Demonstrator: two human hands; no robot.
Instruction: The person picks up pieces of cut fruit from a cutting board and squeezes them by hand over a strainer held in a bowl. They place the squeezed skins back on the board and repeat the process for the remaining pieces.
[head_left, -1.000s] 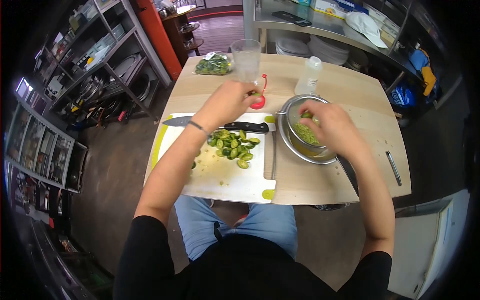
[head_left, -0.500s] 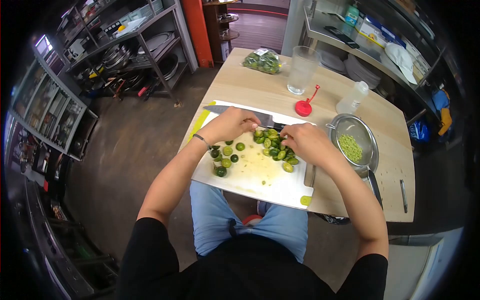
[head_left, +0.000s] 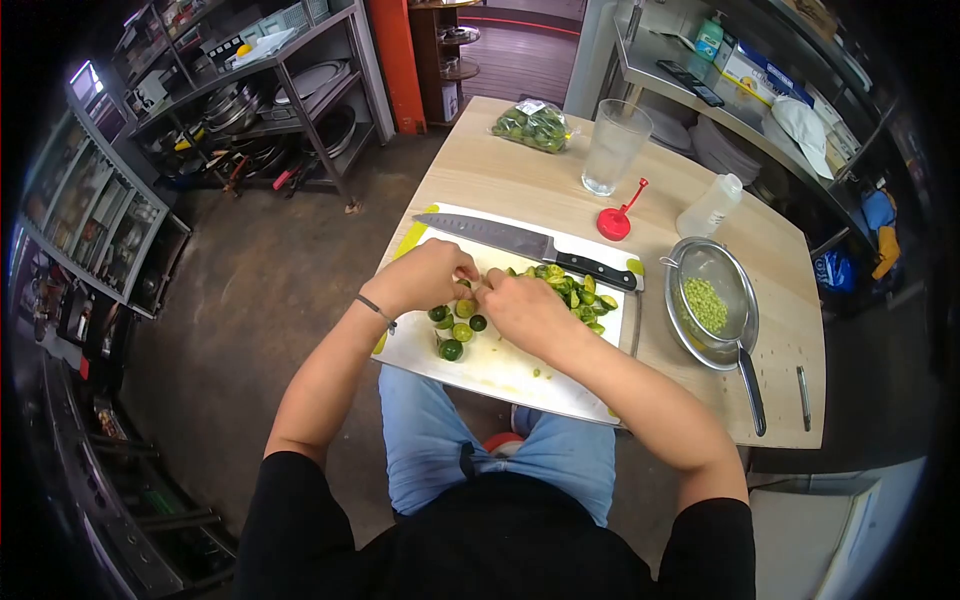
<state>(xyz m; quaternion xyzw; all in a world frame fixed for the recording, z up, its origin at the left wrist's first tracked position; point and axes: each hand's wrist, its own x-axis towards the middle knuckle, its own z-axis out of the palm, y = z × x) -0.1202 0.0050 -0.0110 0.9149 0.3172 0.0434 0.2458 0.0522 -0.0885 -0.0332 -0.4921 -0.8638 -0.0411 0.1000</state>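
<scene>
My left hand point(head_left: 428, 277) and my right hand point(head_left: 527, 312) meet over the middle of the white cutting board point(head_left: 415, 350). Fingers of both are closed in a pinch; whatever lies between the fingertips is hidden. Beneath and beside the left fingers are several small limes, among them a dark green one point(head_left: 450, 349) and a paler, cut-looking one point(head_left: 462, 332). To the right of my right hand sits a heap of squeezed-looking lime halves point(head_left: 588, 302). A kitchen knife point(head_left: 510, 237) with a black handle lies flat along the board's far side, untouched.
A metal strainer point(head_left: 752, 330) holding pale green seeds rests on the table at right, near a pen point(head_left: 804, 398). Farther back stand a red squeeze-bottle cap point(head_left: 613, 224), a cloudy bottle point(head_left: 708, 207), a tall glass point(head_left: 615, 150) and a bag of limes point(head_left: 532, 127).
My right hand has moved left from the heap of lime halves to meet my left hand, which has come slightly down and left. The knife now shows uncovered.
</scene>
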